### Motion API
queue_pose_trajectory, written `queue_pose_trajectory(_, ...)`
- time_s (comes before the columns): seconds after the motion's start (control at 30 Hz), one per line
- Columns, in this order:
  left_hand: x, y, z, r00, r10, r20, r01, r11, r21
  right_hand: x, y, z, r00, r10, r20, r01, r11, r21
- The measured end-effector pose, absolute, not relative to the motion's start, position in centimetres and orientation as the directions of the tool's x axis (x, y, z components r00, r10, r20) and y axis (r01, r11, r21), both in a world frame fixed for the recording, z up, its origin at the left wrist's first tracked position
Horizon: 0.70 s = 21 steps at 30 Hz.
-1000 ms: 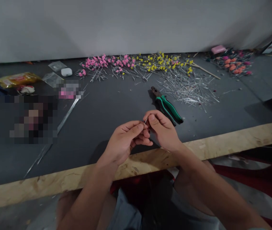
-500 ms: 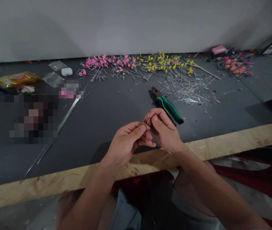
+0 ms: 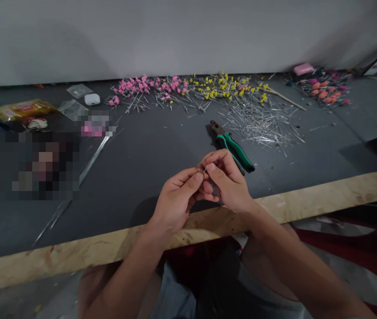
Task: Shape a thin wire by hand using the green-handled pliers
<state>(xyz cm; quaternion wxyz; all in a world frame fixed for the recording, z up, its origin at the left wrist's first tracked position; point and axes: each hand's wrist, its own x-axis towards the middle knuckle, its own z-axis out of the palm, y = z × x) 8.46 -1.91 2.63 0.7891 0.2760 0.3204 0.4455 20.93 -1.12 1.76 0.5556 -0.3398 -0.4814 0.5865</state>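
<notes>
Both hands pinch one short piece of wire [image 3: 205,169] between thumb and forefinger, the left hand [image 3: 177,201] closed on its near end and the right hand [image 3: 227,184] closed on its far end, fingertips of the two hands touching. The wire is thin and bright, and too small to tell whether it is bent. It is held in the air just above the dark table top [image 3: 148,150], near the table's raw wooden front edge [image 3: 308,197].

Just beyond the right hand lie pliers [image 3: 231,146] with green and black handles, jaws pointing away. Farther back and to the right spreads a loose heap of cut wire pieces [image 3: 261,122]. Along the back runs a row of wire stems with pink heads [image 3: 142,86] and then yellow heads [image 3: 221,86]; orange and pink ones [image 3: 324,91] sit at the far right. A bundle of long wires [image 3: 89,164] lies to the left, and a small white case [image 3: 92,99] near the back
</notes>
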Motion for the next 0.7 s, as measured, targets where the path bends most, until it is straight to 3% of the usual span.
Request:
queue_pose_trajectory(0.23, 8.42, -1.75, 2.51, 0.416, 0.875, -0.247, -0.538, 0.455, 0.71, 21.11, -1.19, 2.04, -0.145, 0.979, 0.14, -0.283, 0.094, -0.955)
queue_pose_trajectory(0.7, 8.29, -1.8, 2.63, 0.44, 0.865, -0.242, -0.55, 0.472, 0.689, 21.49, -0.99, 1.88, -0.113, 0.95, 0.293, -0.158, 0.273, -0.949)
